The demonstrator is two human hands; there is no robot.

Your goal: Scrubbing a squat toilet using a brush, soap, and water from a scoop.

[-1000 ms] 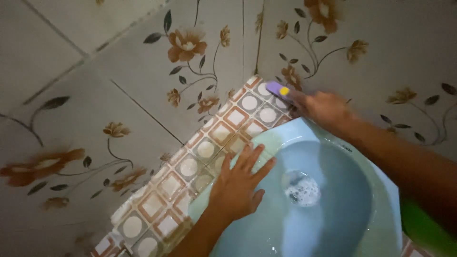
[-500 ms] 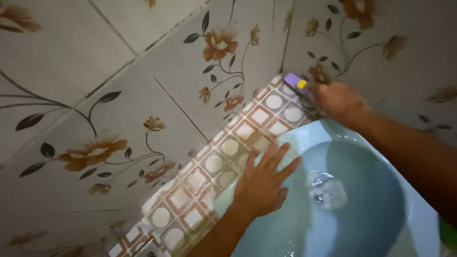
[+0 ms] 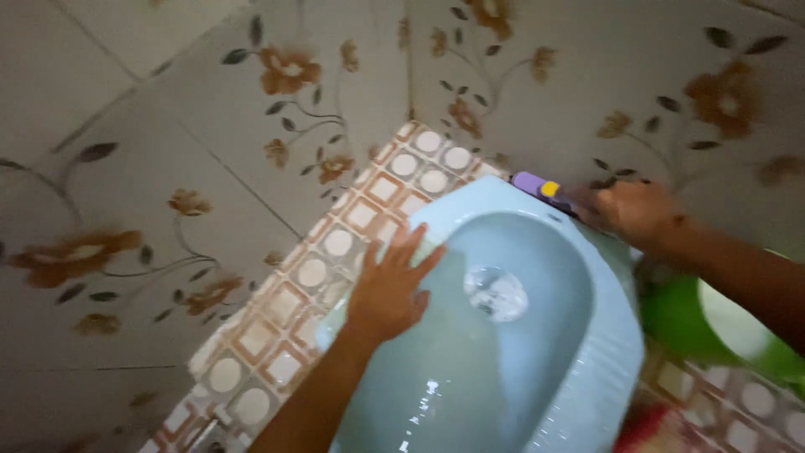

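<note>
Gripping a purple brush (image 3: 537, 185) with yellow spot, right hand (image 3: 635, 210), fingers clenched; left hand (image 3: 387, 292) fingers spread on pale-blue basin (image 3: 587, 352).

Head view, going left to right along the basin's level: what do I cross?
Patterned ledge tiles → left hand flat on the light blue basin's rim → foamy drain → right hand holding the purple brush → green container.

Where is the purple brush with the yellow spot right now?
The purple brush with the yellow spot is in the right hand, at the far rim of the pale blue basin, against the flowered wall tiles.
</note>
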